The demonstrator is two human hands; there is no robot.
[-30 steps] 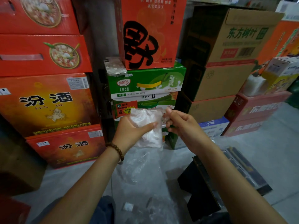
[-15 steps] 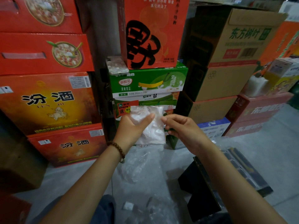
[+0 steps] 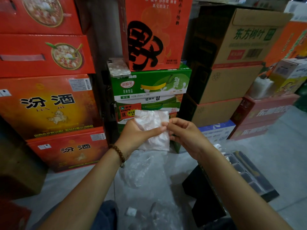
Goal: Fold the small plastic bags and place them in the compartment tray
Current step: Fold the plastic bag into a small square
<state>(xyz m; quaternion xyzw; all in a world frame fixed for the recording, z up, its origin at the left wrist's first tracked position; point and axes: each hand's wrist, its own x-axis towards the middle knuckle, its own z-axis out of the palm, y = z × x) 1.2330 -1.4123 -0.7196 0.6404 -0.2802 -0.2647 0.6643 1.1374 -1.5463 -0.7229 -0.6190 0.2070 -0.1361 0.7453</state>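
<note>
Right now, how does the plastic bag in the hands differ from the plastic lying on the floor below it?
The held bag is flattened into a neat rectangle; the floor plastic is loose and crumpled. The held bag stands upright in the air, gripped by the left hand and pinched by the right hand; the floor plastic lies untouched. Both are translucent, wrinkled plastic.

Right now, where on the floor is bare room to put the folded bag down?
Bare floor lies right of the compartment tray, up to the pink boxes. Another patch lies between the left arm and the red liquor box. Below the left hand and right hand, loose plastic crowds the floor.
</note>
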